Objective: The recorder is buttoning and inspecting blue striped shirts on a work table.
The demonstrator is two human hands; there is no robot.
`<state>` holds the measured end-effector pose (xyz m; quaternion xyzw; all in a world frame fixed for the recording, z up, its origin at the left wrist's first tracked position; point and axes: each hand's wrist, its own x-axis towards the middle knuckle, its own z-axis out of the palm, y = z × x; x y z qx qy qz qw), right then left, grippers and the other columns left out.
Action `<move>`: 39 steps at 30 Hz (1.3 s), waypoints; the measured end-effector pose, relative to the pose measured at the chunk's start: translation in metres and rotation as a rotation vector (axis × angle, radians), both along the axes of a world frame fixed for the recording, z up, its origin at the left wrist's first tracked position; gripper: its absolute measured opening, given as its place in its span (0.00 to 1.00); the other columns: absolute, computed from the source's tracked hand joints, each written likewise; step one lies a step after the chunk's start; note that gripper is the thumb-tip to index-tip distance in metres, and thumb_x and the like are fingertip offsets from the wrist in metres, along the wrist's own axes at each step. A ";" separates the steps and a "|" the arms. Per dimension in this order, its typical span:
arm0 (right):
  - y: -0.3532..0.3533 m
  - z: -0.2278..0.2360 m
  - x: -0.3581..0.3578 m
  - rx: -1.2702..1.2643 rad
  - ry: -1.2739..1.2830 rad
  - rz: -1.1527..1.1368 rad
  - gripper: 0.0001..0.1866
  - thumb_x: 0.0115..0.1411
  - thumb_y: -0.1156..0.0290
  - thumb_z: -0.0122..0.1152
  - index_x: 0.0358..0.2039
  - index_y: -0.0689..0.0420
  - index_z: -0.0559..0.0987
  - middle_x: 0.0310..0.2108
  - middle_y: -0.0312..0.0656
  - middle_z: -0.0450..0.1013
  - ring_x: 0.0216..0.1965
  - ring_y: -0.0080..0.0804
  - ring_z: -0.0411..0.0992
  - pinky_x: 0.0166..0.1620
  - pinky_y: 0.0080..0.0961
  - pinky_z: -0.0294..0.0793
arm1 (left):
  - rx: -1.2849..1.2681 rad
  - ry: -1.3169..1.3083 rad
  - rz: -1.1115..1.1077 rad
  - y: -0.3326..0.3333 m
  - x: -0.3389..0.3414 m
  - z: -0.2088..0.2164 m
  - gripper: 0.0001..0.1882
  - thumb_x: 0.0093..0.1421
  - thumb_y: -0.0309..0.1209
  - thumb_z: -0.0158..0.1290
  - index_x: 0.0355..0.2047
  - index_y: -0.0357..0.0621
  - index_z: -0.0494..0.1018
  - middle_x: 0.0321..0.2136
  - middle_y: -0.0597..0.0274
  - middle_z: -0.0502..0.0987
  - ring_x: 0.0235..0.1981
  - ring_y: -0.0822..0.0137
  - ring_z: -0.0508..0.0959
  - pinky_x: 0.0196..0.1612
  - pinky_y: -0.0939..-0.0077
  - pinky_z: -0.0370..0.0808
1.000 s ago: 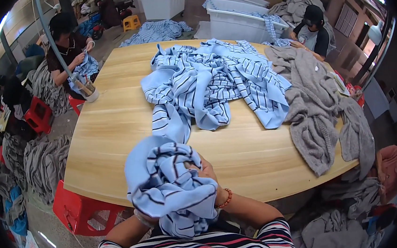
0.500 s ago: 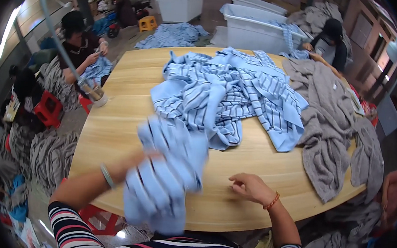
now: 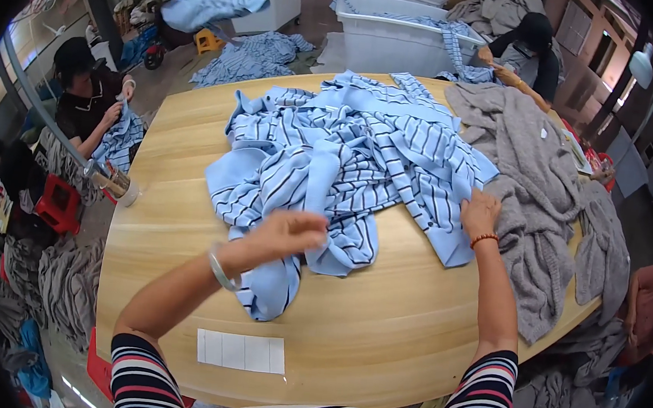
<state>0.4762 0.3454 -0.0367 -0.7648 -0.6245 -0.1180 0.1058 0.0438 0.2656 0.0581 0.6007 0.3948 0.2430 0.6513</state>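
Observation:
A pile of light blue knit garments with dark stripes [image 3: 322, 165] lies heaped on the wooden table [image 3: 377, 340]. My left hand [image 3: 285, 235], slightly blurred, hovers over the near left part of the pile, fingers stretched out and holding nothing. At the pile's right edge, my right hand [image 3: 481, 211] has its fingers closed on a plain blue band of a striped garment. Another blue striped garment [image 3: 215, 8] is in mid-air beyond the table's far left edge, above a heap of similar garments [image 3: 250, 59] on the floor.
Grey knit garments [image 3: 529, 191] cover the table's right side. A white paper slip [image 3: 240, 351] lies near the front edge. White bins [image 3: 403, 43] stand behind the table. One co-worker [image 3: 83, 97] sits left, another [image 3: 530, 55] far right. A lamp pole [image 3: 43, 109] rises at left.
The blue striped garment has left my left hand and flown away over the far left edge. My right hand has reached forward onto the pile. The paper slip now shows on the table.

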 end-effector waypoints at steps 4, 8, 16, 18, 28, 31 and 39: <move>-0.027 0.014 -0.038 0.026 0.244 0.360 0.11 0.55 0.66 0.57 0.28 0.62 0.77 0.23 0.49 0.74 0.27 0.45 0.72 0.32 0.38 0.68 | -0.362 -0.099 -0.066 -0.041 0.018 -0.033 0.29 0.62 0.46 0.53 0.57 0.42 0.64 0.47 0.63 0.74 0.47 0.73 0.73 0.49 0.76 0.71; -0.097 0.073 -0.104 -0.334 0.929 0.680 0.08 0.57 0.72 0.57 0.27 0.65 0.78 0.18 0.41 0.72 0.19 0.23 0.68 0.23 0.26 0.65 | -0.623 -0.409 -0.014 -0.055 0.039 -0.057 0.33 0.61 0.51 0.51 0.60 0.47 0.59 0.53 0.62 0.69 0.51 0.70 0.71 0.50 0.70 0.71; -0.236 0.123 -0.183 -1.021 0.631 1.390 0.10 0.60 0.68 0.56 0.32 0.61 0.81 0.25 0.49 0.77 0.27 0.34 0.75 0.34 0.26 0.74 | -0.352 -0.616 0.189 -0.106 0.071 -0.034 0.27 0.57 0.30 0.57 0.56 0.43 0.63 0.45 0.62 0.73 0.42 0.69 0.75 0.45 0.73 0.74; -0.236 0.137 -0.175 -0.921 0.838 1.338 0.10 0.60 0.67 0.58 0.32 0.61 0.81 0.25 0.48 0.77 0.27 0.33 0.75 0.34 0.26 0.73 | -0.108 -0.467 0.108 -0.131 0.051 -0.023 0.25 0.58 0.30 0.56 0.55 0.41 0.64 0.42 0.63 0.75 0.39 0.70 0.75 0.42 0.72 0.74; -0.133 0.033 -0.183 -0.112 0.781 0.633 0.33 0.47 0.63 0.70 0.53 0.60 0.71 0.53 0.50 0.67 0.53 0.43 0.67 0.55 0.33 0.66 | 0.415 0.760 -0.427 -0.221 -0.010 -0.002 0.22 0.57 0.37 0.54 0.51 0.46 0.67 0.33 0.50 0.75 0.33 0.46 0.76 0.35 0.57 0.73; -0.120 0.005 -0.192 -0.154 0.580 0.607 0.15 0.54 0.62 0.61 0.36 0.60 0.78 0.38 0.49 0.74 0.40 0.43 0.72 0.44 0.36 0.71 | 0.596 0.741 -0.190 -0.220 -0.022 -0.021 0.25 0.53 0.34 0.55 0.53 0.49 0.68 0.33 0.52 0.75 0.33 0.48 0.76 0.35 0.58 0.73; -0.153 0.148 -0.093 0.557 1.273 0.602 0.14 0.65 0.69 0.52 0.42 0.66 0.79 0.32 0.32 0.72 0.27 0.14 0.63 0.29 0.15 0.63 | 1.114 0.848 0.477 -0.205 -0.088 0.065 0.18 0.51 0.28 0.60 0.44 0.46 0.74 0.23 0.57 0.70 0.22 0.54 0.74 0.23 0.65 0.69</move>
